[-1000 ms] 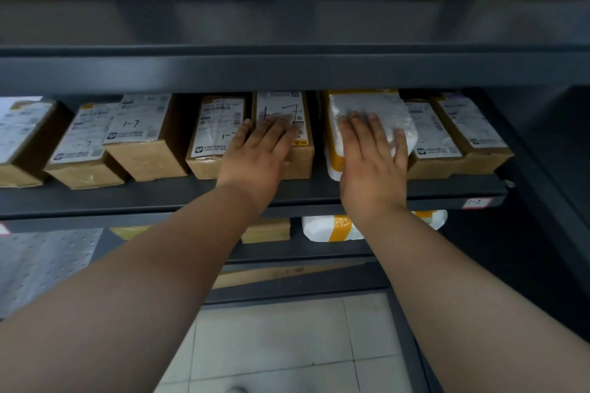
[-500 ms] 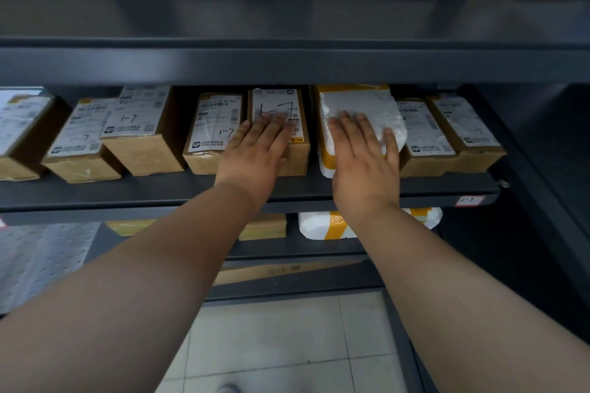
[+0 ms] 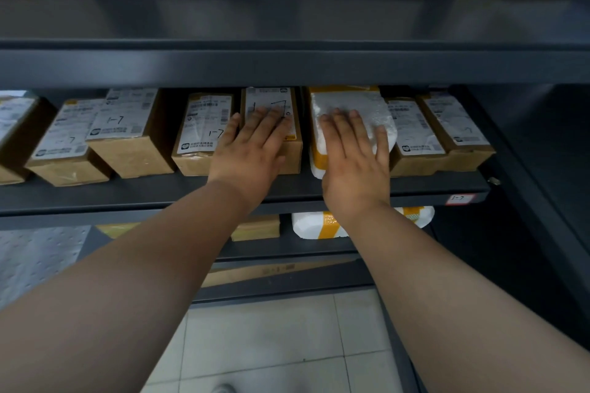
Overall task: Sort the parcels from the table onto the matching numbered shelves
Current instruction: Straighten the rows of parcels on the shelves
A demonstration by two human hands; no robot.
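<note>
Head view: white padded parcel [image 3: 360,104], orange tape across its near end, lies flat on the middle shelf [image 3: 111,198], right of centre, close to the front edge. Right grip [image 3: 354,156] lies flat on top of it, fingers straight and spread, holding nothing. Left grip [image 3: 252,150] has the same pose on the brown box [image 3: 273,96] just beside it, hand-marked 1-7. Thin gap between parcel and box. Other labelled boxes [image 3: 127,137] sit on both sides. Red-edged tag [image 3: 459,199] at the shelf's front right corner reads 1-7.
</note>
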